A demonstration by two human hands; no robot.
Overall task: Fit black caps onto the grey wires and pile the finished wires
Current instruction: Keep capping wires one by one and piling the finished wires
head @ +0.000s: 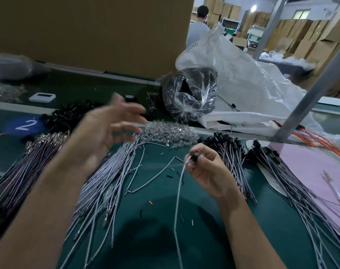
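The right hand (206, 169) pinches the black cap (195, 154) atop a grey wire (178, 200) running from centre frame down to the bottom edge. The left hand (107, 129), fingers spread, hovers over uncapped wires (107, 181); capped wires (233, 158) lie right.

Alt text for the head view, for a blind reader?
The right hand pinches a grey wire with a black cap at its tip; the blurred left hand hovers open over a heap of uncapped grey wires. Capped wires lie piled at right on the green table.

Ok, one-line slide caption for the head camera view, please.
Right hand pinches a black cap on a grey wire; open left hand hovers above the wire piles.
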